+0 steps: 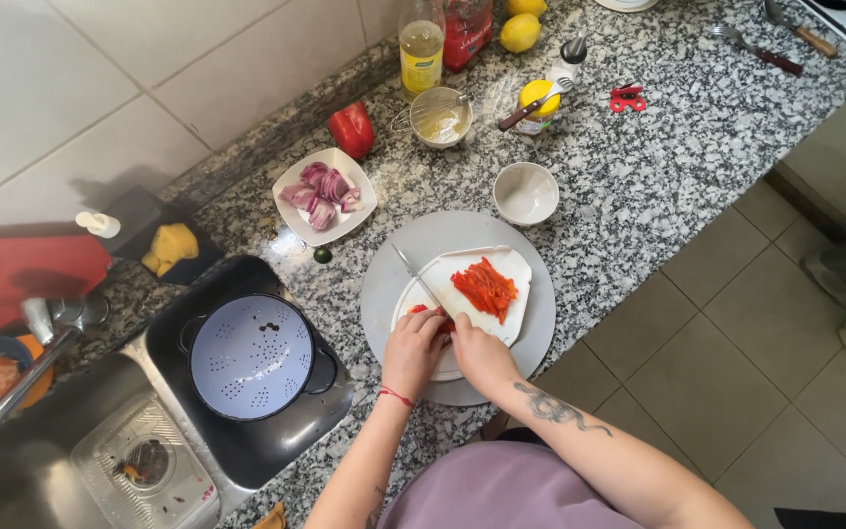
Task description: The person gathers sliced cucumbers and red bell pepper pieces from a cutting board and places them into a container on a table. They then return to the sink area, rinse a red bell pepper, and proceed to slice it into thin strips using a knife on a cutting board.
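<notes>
1. The left hand point(411, 350) is curled down on a small piece of red pepper point(421, 312) at the near left of the white cutting board point(511, 266), fingers bent over it.
2. The right hand point(482, 355) is closed around a knife point(413, 274); its blade points far and left across the board, just beside the left hand's fingertips.
3. One heap of cut pepper strips point(485, 288) lies on the right half of the board, apart from both hands.
4. The board sits on one round grey tray point(540, 333) on the speckled stone desk point(658, 176).
5. Far of the tray stands one empty white bowl point(526, 192); to the far left, one square plate of red onion pieces point(323, 196) and one whole red pepper point(352, 129).
6. Further back: one glass cup with a whisk point(440, 118), two bottles point(422, 44) and two lemons point(520, 31).
7. To the left, one pale colander point(250, 355) rests in a dark pan, next to the sink point(41, 460) and its tap point(12, 392).
8. Nothing lies between the hands and the pepper strips.
</notes>
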